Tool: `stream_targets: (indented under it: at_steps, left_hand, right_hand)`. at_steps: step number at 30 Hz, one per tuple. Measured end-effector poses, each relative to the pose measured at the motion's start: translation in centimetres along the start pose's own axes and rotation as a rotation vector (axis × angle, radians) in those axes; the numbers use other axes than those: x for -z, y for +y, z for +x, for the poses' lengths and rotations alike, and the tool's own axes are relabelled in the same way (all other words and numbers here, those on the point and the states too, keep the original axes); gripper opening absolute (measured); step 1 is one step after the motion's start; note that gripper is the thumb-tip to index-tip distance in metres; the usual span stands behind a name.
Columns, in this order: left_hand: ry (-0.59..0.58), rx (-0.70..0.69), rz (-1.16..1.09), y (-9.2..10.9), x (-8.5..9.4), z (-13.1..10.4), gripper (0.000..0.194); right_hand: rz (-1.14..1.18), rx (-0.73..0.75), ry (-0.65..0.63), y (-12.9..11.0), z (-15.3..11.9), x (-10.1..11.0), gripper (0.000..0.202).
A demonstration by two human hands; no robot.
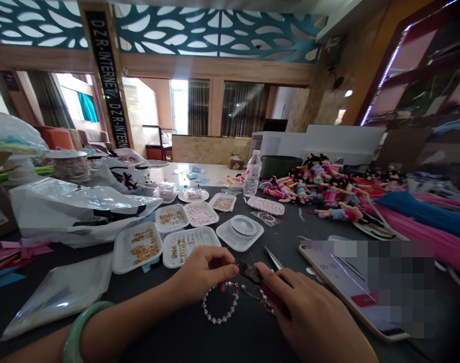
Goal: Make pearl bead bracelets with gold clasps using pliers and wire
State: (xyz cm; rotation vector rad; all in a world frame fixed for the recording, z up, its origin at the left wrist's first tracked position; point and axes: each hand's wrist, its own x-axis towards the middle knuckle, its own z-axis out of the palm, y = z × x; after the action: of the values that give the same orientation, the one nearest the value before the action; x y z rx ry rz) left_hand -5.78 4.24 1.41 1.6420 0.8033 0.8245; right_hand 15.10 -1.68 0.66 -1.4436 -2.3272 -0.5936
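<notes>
Teal cut-out panels (214,38) run across the top of the frame above curtained windows, and below them a dark table (169,335) spreads over the lower half, crowded with craft supplies. At bottom centre your right hand (309,307) has its fingers wrapped around pliers (252,274), their dark head pointing toward the left. Your left hand (207,267) meets the tip of the tool, thumb and forefinger pinched together; what sits between them is too small to tell. Just below those fingertips, a bracelet of clear beads (219,320) hangs or lies in a loop, you cannot tell which, with a gold chain (267,305) beside your right hand. On your left forearm, lower left, you wear a green bangle (73,335). Beyond your hands, around the middle of the frame, stand white trays, among them one of gold pieces (118,259) and one of pink beads (200,215). Near your right knuckles a pointed metal tool (274,258) lies next to a phone (322,262). Toward the right of the frame dolls (328,189) are heaped, a clear bottle (252,176) stands upright to their left, and a white plastic bag (82,201) fills the left side
</notes>
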Motion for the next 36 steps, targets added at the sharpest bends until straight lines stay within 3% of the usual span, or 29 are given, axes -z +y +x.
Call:
stream_targets:
  at_steps: [11, 21, 29, 36]
  left_hand:
    - [0.012, 0.030, 0.052, -0.1, -0.1, -0.1, 0.022]
    - [0.010, 0.119, -0.208, 0.0, -0.5, 0.1, 0.019]
    - [-0.012, 0.139, -0.384, -0.1, -0.4, 0.0, 0.023]
    - [-0.039, 0.143, -0.450, -0.3, -0.5, 0.0, 0.025]
  right_hand:
    - [0.038, -0.059, -0.094, -0.5, 0.3, 0.1, 0.053]
    - [0.316, -0.198, -0.331, 0.5, 0.6, 0.2, 0.051]
    - [0.472, -0.238, -0.357, 0.5, 1.2, 0.8, 0.046]
    - [0.583, -0.211, -0.284, 0.4, 1.2, 1.2, 0.042]
